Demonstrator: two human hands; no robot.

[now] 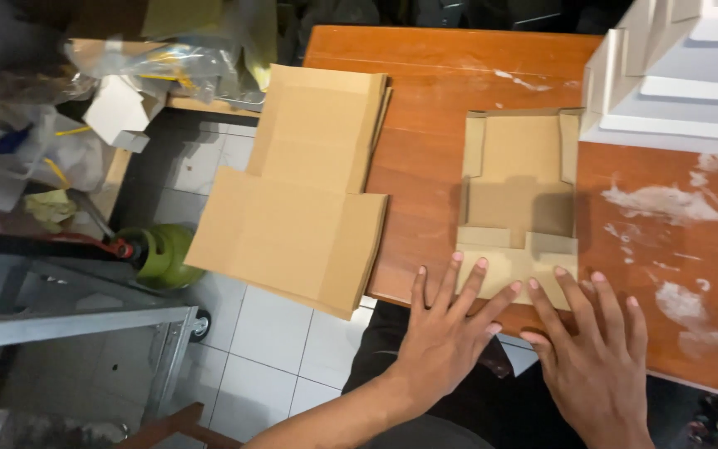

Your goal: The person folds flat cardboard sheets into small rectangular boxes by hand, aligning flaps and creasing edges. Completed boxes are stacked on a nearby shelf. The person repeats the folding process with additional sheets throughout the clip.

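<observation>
The left hand [446, 333] and the right hand [592, 349] lie nearest, both spread flat with fingers straight, palms down on the near flap of a flat brown cardboard box blank [518, 195]. Neither grip is clenched: both are released, pressing rather than grasping, and the thumbs nearly meet between them. The left fingertips rest on the blank's near left corner; the right fingers lie on its near right part and run onto the bare wood beside it.

The blank sits on an orange-brown wooden table [425, 125], close to the table's near edge. Its side flaps at the far corners are folded partly up, and the middle panel looks darker, perhaps from shadow.

Left of the blank, a stack of larger flat cardboard sheets [305, 191], plain brown and stepped in outline, lies half on the table and hangs over its left edge above the white tiled floor [272, 349]. Beyond the blank to the right stand white stepped boxes [675, 75], touching or nearly touching its far right corner. Right of the blank, white powdery smears [666, 204] mark the wood.

Far left of the blank, past the stack, a green gas cylinder [164, 254] stands on the floor, with clear plastic bags and paper scraps [126, 75] piled above it.
</observation>
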